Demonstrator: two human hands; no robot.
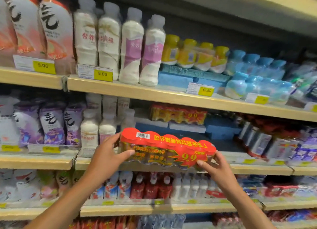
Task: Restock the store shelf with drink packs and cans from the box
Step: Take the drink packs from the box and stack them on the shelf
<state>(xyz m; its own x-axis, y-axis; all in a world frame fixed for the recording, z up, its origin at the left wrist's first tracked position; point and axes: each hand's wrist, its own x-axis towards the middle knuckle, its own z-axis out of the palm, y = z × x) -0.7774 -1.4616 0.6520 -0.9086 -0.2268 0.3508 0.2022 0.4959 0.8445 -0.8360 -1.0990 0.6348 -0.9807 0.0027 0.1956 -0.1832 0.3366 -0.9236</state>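
Observation:
A red shrink-wrapped drink pack (167, 149) with a yellow "9.9" burst is held level in front of the middle shelf (257, 167). My left hand (107, 157) grips its left end, thumb across the front. My right hand (217, 167) pinches its lower right corner. Another pack of the same kind (178, 114) lies deeper on that shelf, on top of blue boxes (221, 128). The box named in the task is not in view.
White bottles (98, 127) stand just left of the held pack, purple pouches (51, 124) further left. Packs of cans (260, 141) fill the right of the middle shelf. The upper shelf (137, 91) carries white bottles, yellow and blue packs. Yellow price tags line the shelf edges.

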